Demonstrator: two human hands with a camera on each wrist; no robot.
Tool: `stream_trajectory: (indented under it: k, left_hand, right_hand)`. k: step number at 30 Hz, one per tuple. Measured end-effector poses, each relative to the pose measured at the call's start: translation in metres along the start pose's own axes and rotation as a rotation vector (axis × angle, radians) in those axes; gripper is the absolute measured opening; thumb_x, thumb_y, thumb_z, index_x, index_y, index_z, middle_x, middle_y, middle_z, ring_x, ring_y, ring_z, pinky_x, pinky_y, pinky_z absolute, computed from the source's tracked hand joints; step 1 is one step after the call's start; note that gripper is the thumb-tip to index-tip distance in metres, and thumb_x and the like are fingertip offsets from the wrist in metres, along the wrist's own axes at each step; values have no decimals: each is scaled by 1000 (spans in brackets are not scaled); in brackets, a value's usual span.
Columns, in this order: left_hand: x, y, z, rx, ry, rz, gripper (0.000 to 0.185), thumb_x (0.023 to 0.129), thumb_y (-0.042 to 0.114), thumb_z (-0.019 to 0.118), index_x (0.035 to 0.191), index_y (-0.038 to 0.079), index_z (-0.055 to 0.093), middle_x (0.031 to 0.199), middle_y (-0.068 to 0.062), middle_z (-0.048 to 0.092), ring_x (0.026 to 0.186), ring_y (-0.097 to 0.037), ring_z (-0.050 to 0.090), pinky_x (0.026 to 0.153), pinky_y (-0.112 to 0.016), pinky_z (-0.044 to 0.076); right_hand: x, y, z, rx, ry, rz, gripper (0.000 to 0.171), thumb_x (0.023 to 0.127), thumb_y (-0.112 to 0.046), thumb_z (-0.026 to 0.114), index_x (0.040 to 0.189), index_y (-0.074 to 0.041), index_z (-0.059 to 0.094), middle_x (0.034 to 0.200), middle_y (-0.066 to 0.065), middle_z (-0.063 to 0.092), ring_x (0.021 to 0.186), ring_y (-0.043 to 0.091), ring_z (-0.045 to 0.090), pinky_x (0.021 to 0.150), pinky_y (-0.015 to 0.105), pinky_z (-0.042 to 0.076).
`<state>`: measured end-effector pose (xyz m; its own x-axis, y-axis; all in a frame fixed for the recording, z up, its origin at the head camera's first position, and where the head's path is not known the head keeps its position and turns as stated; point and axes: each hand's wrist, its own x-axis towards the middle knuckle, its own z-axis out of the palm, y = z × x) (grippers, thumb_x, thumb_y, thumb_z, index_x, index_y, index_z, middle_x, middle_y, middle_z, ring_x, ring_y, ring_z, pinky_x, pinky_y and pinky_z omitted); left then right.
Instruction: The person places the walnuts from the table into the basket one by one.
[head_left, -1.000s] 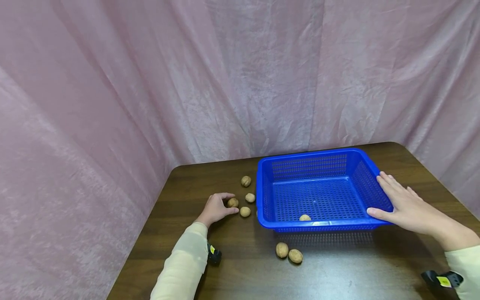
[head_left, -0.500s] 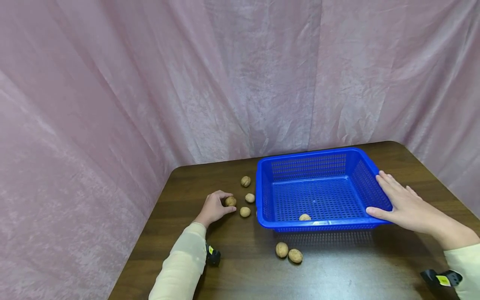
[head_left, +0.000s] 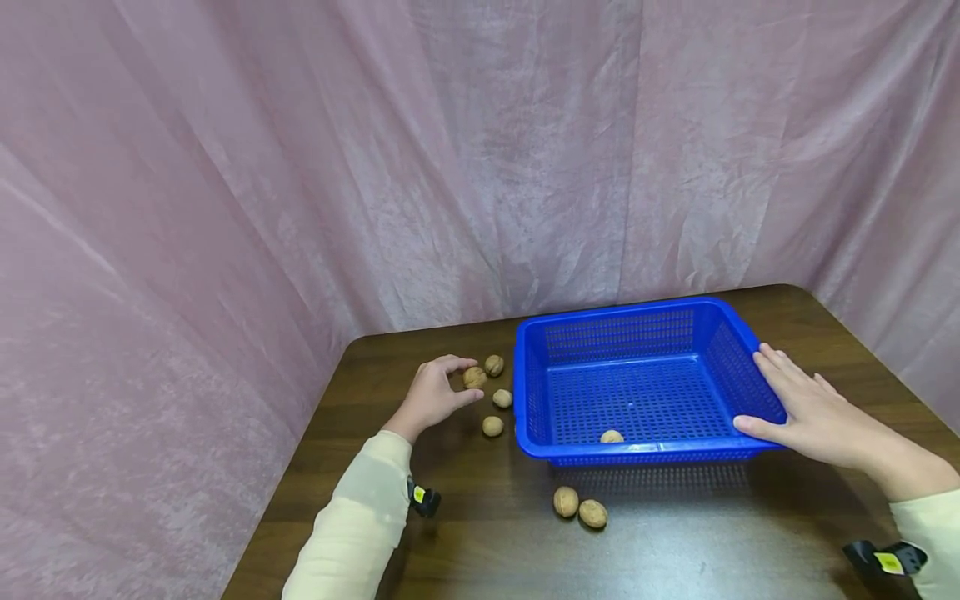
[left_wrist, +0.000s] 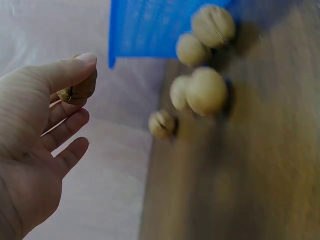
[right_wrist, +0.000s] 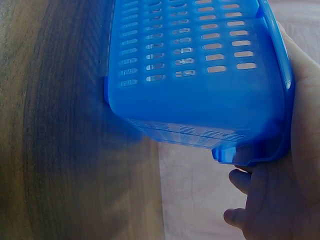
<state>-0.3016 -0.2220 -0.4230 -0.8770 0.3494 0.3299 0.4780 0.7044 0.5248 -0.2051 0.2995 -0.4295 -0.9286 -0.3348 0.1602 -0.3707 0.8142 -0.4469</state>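
Note:
My left hand [head_left: 467,380] pinches a walnut [head_left: 475,377] between thumb and fingers, lifted just off the dark wooden table [head_left: 675,542] to the left of a blue plastic basket [head_left: 630,451]. The left wrist view shows that walnut [left_wrist: 80,87] under my thumb. Three loose walnuts [head_left: 502,398] lie near that hand. One walnut [head_left: 611,436] lies inside the basket near its front wall. My right hand [head_left: 772,398] rests flat along the basket's right rim, thumb at the front corner. In the right wrist view its fingers [right_wrist: 240,180] show under the basket's corner [right_wrist: 250,150].
Two more walnuts [head_left: 578,507] lie side by side on the table in front of the basket. A pink curtain [head_left: 300,167] hangs close behind and to the left of the table. The table's left edge runs near my left forearm.
My left hand has closed on a walnut, lifted it and moved it away from me and slightly right, toward the farthest walnut. The right hand and basket have stayed put.

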Motion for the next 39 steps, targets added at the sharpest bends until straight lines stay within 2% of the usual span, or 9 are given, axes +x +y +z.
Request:
stream_trajectory:
  k: [4,8,13,17,21,28,32,35,39]
  left_hand:
    - [10,25,-3,-12,-18,82,45,77,26,83,117,12,70,111,5,67,106,-15,60,90,-40,49]
    - [26,52,-1,-9,-41,161,45,79,26,81,120,12,69,110,5,67,99,-12,60,83,-31,50]
    - [50,85,5,8,-89,185,47,80,27,80,123,14,67,112,5,66,92,-11,59,76,-26,49]
    - [71,105,15,17,-110,197,49,79,28,81,123,14,67,108,5,67,90,-6,58,77,-23,48]
    - [90,120,29,8,-136,217,48,78,28,82,121,12,68,103,7,68,91,-2,59,82,-19,47]
    - [119,140,62,-41,-220,216,47,78,25,82,121,12,68,96,8,68,86,-5,61,74,-16,46]
    - [129,146,79,-52,-273,186,47,78,25,82,122,16,68,97,9,68,89,-7,62,74,-15,47]
    - [133,148,89,-46,-309,159,48,77,24,83,122,20,68,100,12,69,91,-2,62,77,-14,46]
    - [136,149,99,-67,-366,128,49,77,21,83,123,18,67,103,12,69,90,3,61,77,-12,47]
  right_hand:
    - [0,0,-1,-2,-6,4,98,91,-45,62,151,6,3,157,27,-4,144,35,-14,104,68,-11]
    - [0,0,-2,-1,-7,5,98,91,-45,62,151,7,4,156,27,-3,143,36,-13,104,69,-10]
    - [1,1,-1,4,-8,3,98,91,-45,62,151,7,4,156,27,-4,143,37,-13,104,69,-10]
    - [0,2,0,8,-7,3,98,91,-44,63,151,7,4,157,27,-4,143,37,-12,104,69,-10]
    - [0,2,0,9,-5,3,98,91,-44,63,151,7,5,156,28,-2,143,38,-11,104,69,-10]
    - [-5,3,-2,6,-5,19,98,91,-44,63,151,7,6,156,29,-1,144,37,-12,104,68,-10]
    - [-9,3,-3,8,5,24,98,90,-44,64,151,7,6,157,27,-1,144,36,-11,104,68,-11]
    - [-12,3,-4,8,15,17,98,91,-44,63,151,7,5,157,27,-2,144,36,-12,104,68,-12]
    - [-14,3,-5,1,16,22,98,90,-44,64,151,6,5,157,25,-2,144,35,-12,104,68,-11]
